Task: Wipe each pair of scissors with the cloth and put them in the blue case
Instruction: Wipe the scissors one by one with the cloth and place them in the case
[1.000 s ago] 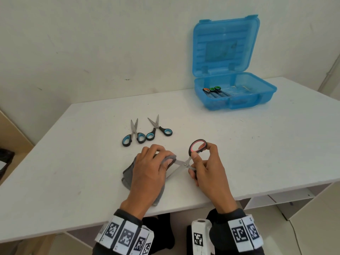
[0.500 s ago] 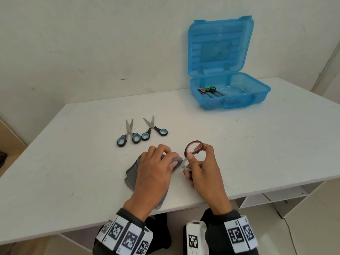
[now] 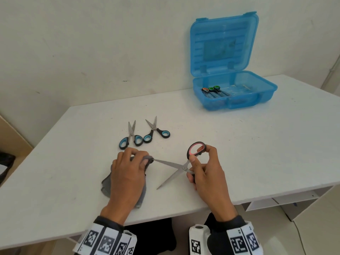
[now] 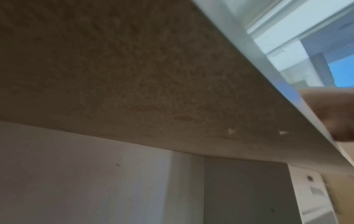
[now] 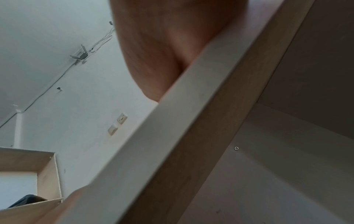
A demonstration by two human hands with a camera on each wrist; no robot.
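Near the front edge of the white counter (image 3: pixel 257 144), the right hand (image 3: pixel 207 173) grips a pair of red scissors (image 3: pixel 176 167) by the handles, thumb and fingers curled round the red-lined loop raised above the top. Its blades are spread wide: one runs left to the left hand (image 3: pixel 128 173), the other slants down toward the front edge, its tip at or just over the top. The left hand pinches a grey cloth (image 3: pixel 141 192) round the tip of the upper blade; the rest of the cloth lies flat on the counter under the palm and wrist.

Just behind the left hand, toward the middle of the counter, lie two blue scissors, the left pair (image 3: pixel 131 136) and the right pair (image 3: pixel 156 132), side by side and close together, blades pointing to the back edge and slightly parted.

At the back right corner stands the blue case (image 3: pixel 237 100), its lid upright against the wall. Inside, at its left end, lie scissors (image 3: pixel 213 91) with green and orange handle loops.

Both wrist views look up from below the counter's front edge and show only its underside, part of a hand (image 5: pixel 168 45) and the room beyond; the fingers are hidden there.
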